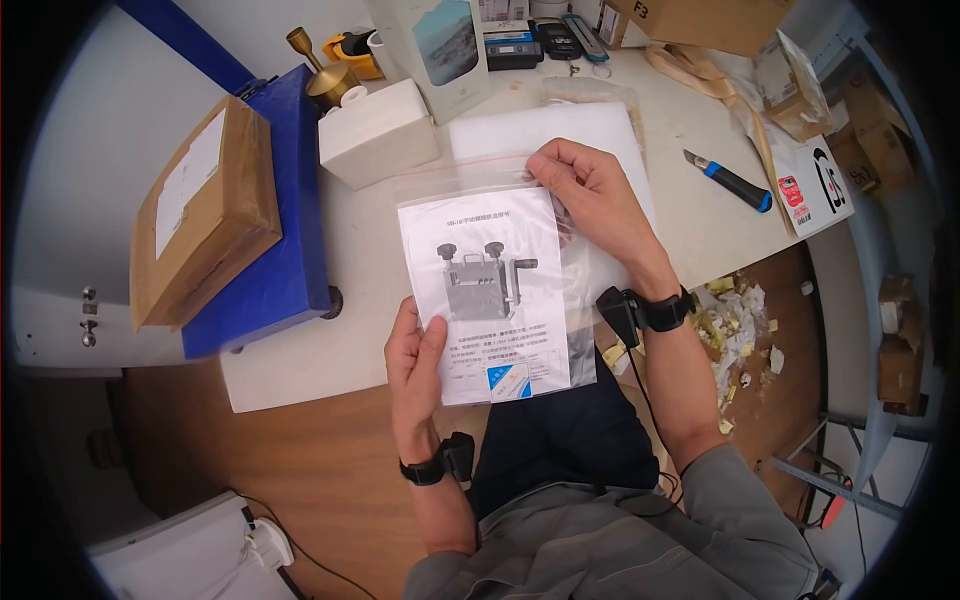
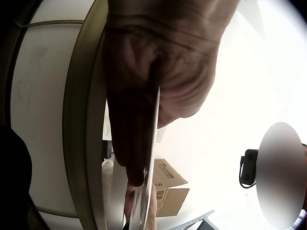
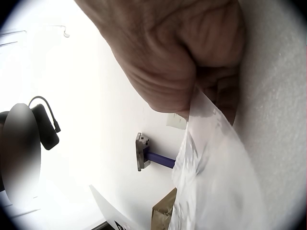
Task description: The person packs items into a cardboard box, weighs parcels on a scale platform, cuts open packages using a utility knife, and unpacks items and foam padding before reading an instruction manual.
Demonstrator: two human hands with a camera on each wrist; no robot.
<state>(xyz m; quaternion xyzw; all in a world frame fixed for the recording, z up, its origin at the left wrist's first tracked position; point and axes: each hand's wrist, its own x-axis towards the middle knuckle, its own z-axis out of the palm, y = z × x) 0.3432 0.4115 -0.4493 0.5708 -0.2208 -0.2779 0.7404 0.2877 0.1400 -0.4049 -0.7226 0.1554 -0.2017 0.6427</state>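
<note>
A clear plastic bag [image 1: 580,300] holds a printed white sheet [image 1: 425,240] with a picture of a machine and a blue-and-white sticker near its bottom edge. The left hand [image 1: 415,362] grips the sheet's lower left edge, thumb in front and fingers behind. At the bag's top right corner the right hand [image 1: 600,205] pinches the plastic between thumb and fingers. In the left wrist view the left hand [image 2: 158,72] has the thin sheet edge between thumb and fingers. Crumpled clear plastic [image 3: 211,163] hangs from the right hand [image 3: 177,57] in the right wrist view.
A white foam sheet [image 1: 490,135] lies behind the bag on the table [image 1: 290,370]. To the left are a white box [image 1: 378,135] and a carton [image 1: 205,210] on a blue stand [image 1: 300,270]. A utility knife [image 1: 730,182] lies at the right; scraps [image 1: 745,320] litter the floor.
</note>
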